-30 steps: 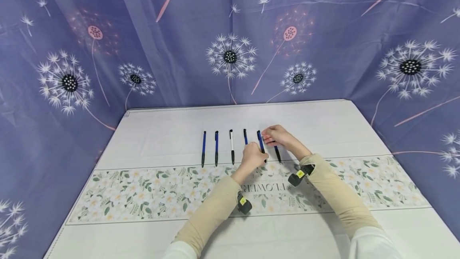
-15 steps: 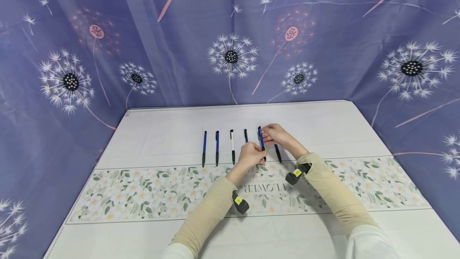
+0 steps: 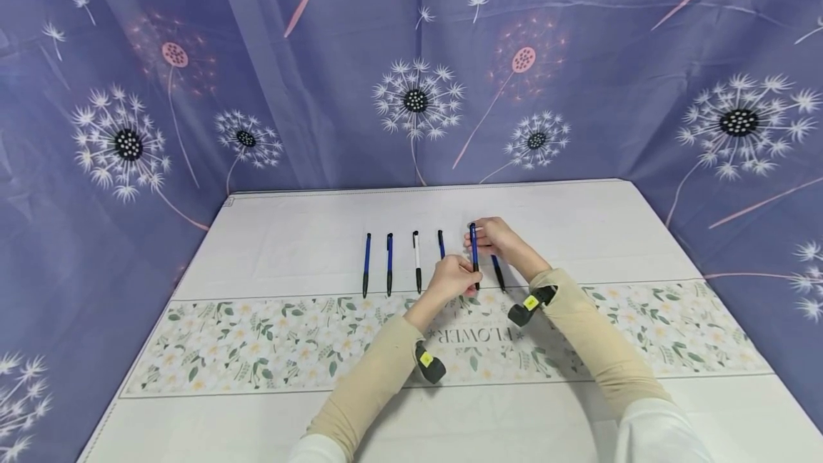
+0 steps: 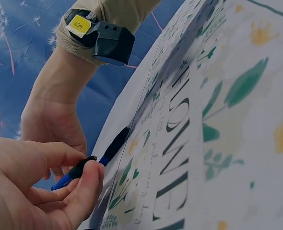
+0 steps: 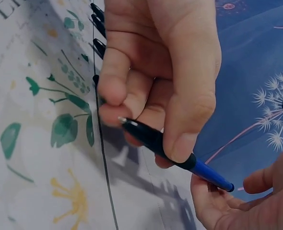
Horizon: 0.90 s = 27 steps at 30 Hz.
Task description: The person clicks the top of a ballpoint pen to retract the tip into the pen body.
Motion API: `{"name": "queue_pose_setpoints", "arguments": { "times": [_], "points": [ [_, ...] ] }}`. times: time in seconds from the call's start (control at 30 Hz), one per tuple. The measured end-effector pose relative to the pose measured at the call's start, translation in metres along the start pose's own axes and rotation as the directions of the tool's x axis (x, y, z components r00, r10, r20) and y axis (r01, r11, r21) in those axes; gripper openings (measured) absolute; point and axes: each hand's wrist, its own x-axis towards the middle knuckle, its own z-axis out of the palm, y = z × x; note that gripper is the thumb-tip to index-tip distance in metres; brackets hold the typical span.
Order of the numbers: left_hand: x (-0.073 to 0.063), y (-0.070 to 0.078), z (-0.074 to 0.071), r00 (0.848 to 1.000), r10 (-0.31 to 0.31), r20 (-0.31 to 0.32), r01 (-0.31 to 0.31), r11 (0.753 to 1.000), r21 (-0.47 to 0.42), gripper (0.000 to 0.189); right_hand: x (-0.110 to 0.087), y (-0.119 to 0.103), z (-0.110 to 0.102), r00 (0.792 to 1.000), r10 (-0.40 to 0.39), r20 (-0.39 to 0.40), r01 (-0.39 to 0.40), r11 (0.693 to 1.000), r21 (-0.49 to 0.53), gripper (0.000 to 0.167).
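In the head view my left hand pinches a blue pen between thumb and fingers at its black grip. The pen's top end tilts up off the table; the left wrist view shows the black grip at the fingertips. My right hand is at the pen's top end, fingers behind it. In the right wrist view the thumb of that hand stands a little apart from the pen's end. Another pen lies partly hidden below the right hand.
Left of the hands, two blue pens and a white pen lie in a row. One more blue pen is partly covered by the left hand. A floral strip crosses the white table; a blue curtain hangs behind.
The left hand has lifted the blue pen's top end from the table and swung it right and upright, toward the right hand. The right hand has shifted slightly up and left.
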Motion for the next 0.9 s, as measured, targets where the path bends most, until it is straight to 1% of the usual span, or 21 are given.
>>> {"name": "queue_pose_setpoints", "arguments": {
  "times": [0.1,0.27,0.43,0.53,0.63,0.77,0.9],
  "points": [
    [-0.0004,-0.0004,0.0001,1.0,-0.002,0.018,0.003,1.0,-0.01,0.013,0.0004,0.0001,-0.0003,0.999,0.025,0.022,-0.026,0.997,0.079,0.046],
    [-0.0007,-0.0016,0.0002,0.999,-0.007,0.032,0.008,1.0,-0.03,0.014,-0.0002,0.0005,-0.0011,0.996,0.048,0.073,-0.059,0.986,0.153,0.045],
    [0.001,-0.0036,0.0011,0.999,-0.008,0.035,0.012,0.993,-0.12,0.017,-0.001,-0.0003,-0.0019,0.991,0.075,0.11,-0.097,0.971,0.217,0.041],
    [0.0019,-0.0048,0.0019,0.999,-0.013,0.037,0.02,0.98,-0.196,0.018,-0.0015,-0.0007,-0.0025,0.987,0.09,0.135,-0.124,0.955,0.269,0.037],
    [0.002,-0.0055,0.0024,0.998,-0.025,0.049,0.037,0.964,-0.262,0.021,-0.0014,-0.001,-0.0024,0.982,0.102,0.159,-0.148,0.937,0.316,0.042],
    [0.0027,-0.0071,0.0029,0.997,-0.036,0.074,0.058,0.947,-0.315,0.027,-0.0016,-0.0022,-0.0007,0.978,0.105,0.178,-0.164,0.921,0.353,0.049],
    [0.0046,-0.0095,0.0036,0.993,-0.037,0.108,0.074,0.93,-0.361,0.029,-0.0027,-0.0039,0.0006,0.978,0.104,0.183,-0.166,0.915,0.367,0.047]
  ]
}}
